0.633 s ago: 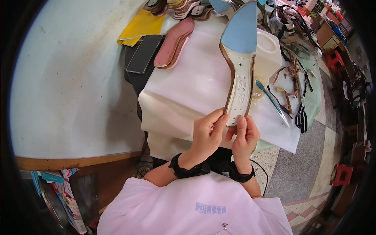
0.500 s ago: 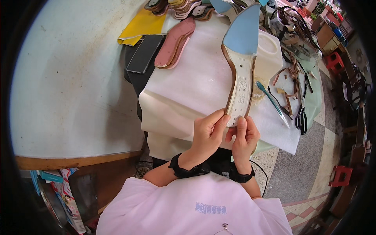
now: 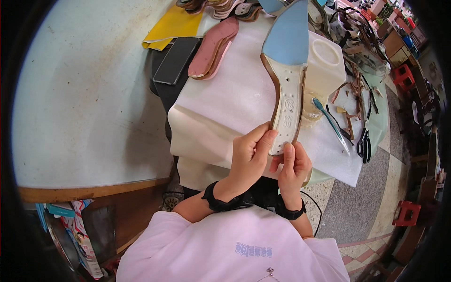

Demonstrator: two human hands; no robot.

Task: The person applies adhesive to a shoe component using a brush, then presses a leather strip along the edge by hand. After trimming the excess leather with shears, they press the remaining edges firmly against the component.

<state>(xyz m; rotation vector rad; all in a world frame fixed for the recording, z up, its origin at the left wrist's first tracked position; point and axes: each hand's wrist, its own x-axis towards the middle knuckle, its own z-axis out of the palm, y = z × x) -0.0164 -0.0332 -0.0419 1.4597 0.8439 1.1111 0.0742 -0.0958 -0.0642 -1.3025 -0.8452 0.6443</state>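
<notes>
A shoe insole (image 3: 286,94) with a light blue front part, a white perforated back part and brown edging stretches away from me above the padded work surface. Its heel end is pinched in both hands. My left hand (image 3: 248,152) is closed on the left edge, thumb on top. My right hand (image 3: 292,167) grips the lower right edge at the heel tip, its thumb also on top; the undersides of the fingers are partly hidden. Right of the insole, a teal-handled brush (image 3: 331,124) leans out of a small clear glue cup (image 3: 311,115).
Pink insoles (image 3: 213,49) lie stacked beside a black phone (image 3: 177,61) and yellow sheet (image 3: 176,26). A white plastic container (image 3: 324,63) stands behind the cup. Black-handled scissors (image 3: 363,145) and brown trimmings (image 3: 350,108) are at right. A white table (image 3: 84,103) extends left.
My left thumb and fingers have slid a little up the insole's left edge, away from the heel tip. The right hand keeps its grip. The view has shifted slightly.
</notes>
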